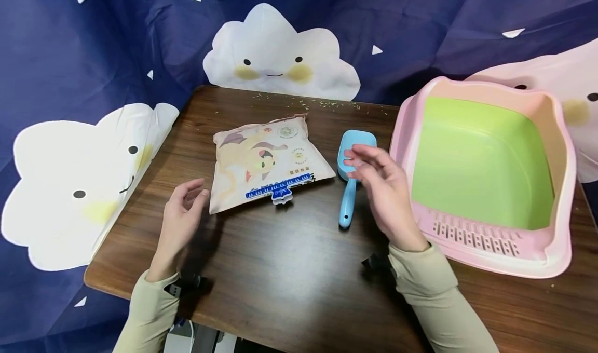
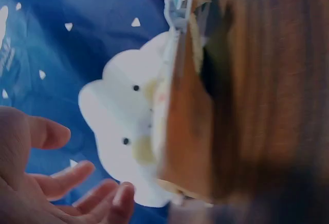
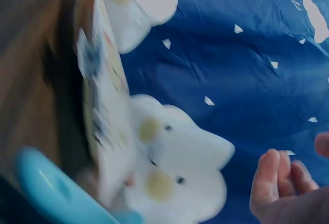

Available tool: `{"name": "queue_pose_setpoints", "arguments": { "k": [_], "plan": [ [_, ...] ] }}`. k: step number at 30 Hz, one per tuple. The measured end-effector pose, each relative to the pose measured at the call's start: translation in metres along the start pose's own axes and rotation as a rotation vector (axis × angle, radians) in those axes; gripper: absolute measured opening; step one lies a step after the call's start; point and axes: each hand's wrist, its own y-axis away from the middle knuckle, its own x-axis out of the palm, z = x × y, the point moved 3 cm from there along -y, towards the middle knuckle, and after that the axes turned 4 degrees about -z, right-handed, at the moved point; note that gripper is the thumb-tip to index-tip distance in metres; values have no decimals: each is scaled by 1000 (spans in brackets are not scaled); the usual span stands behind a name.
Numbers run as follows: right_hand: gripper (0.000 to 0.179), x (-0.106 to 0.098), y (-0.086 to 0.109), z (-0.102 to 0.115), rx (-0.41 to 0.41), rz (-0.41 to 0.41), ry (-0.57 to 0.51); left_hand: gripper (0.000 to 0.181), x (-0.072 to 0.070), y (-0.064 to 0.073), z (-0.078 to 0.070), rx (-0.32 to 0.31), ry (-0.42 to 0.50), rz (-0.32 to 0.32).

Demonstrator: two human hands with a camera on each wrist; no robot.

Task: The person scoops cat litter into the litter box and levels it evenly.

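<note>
Bag point(image 1: 271, 161) is seen just right of the left grip point(image 1: 181, 218), scoop point(image 1: 348, 202) just left of the right grip point(image 1: 389, 200), box point(image 1: 567, 176) to its right; both grips are held with fingers and thumb apart.

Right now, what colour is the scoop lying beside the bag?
The scoop is light blue, pan and handle alike; the head view shows it best.

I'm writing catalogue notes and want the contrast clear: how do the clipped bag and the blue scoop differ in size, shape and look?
The bag is wider and plumper; the scoop is narrow, with a slim handle. The bag is pale with a printed cartoon cat, while the scoop looks plain light blue. The bag has a blue clip along its near edge; the scoop has none. Both lie on the wooden table.
</note>
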Motion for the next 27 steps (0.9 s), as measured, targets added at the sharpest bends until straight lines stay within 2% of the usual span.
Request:
{"name": "queue_pose_setpoints", "arguments": {
  "k": [3, 5, 10, 14, 18, 22, 25, 27],
  "plan": [
    [31, 8, 0, -18, 139, -6, -56, 40, 5, 0, 14, -143, 56, 44],
    [32, 14, 1, -28, 201, -9, -75, 42, 7, -1, 22, -237, 120, 43],
    [32, 25, 3, -51, 349, -33, -156, 48, 12, -3, 36, -401, 277, 31],
    [31, 32, 7, -67, 466, -57, -272, 51, 15, -1, 47, -479, 376, 64],
    [19, 38, 11, -80, 549, -92, -335, 47, 18, 1, 54, -545, 491, 72],
    [8, 41, 13, -89, 573, -123, -343, 37, 22, 3, 57, -570, 584, 116],
    [10, 43, 11, -95, 570, -150, -337, 29, 26, 5, 58, -594, 683, 164],
    [14, 43, 9, -99, 567, -162, -317, 26, 28, 6, 59, -634, 777, 186]
  ]
}}
